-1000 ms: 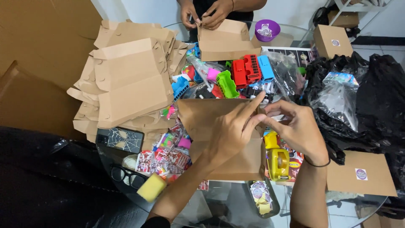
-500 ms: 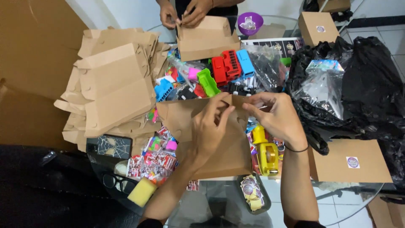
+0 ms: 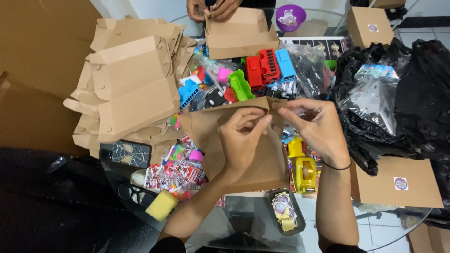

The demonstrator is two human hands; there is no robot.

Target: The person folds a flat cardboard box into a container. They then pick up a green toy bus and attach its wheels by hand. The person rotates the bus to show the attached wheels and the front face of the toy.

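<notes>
A crowded glass table (image 3: 243, 220) carries toys and flat cartons. At its centre the left hand (image 3: 241, 140) and right hand (image 3: 316, 126) both pinch the top flap of a brown cardboard box (image 3: 267, 164) — fingers closed at twelve o'clock, seemingly to fold it. Since earlier, the view has drifted; the grip holds.
</notes>
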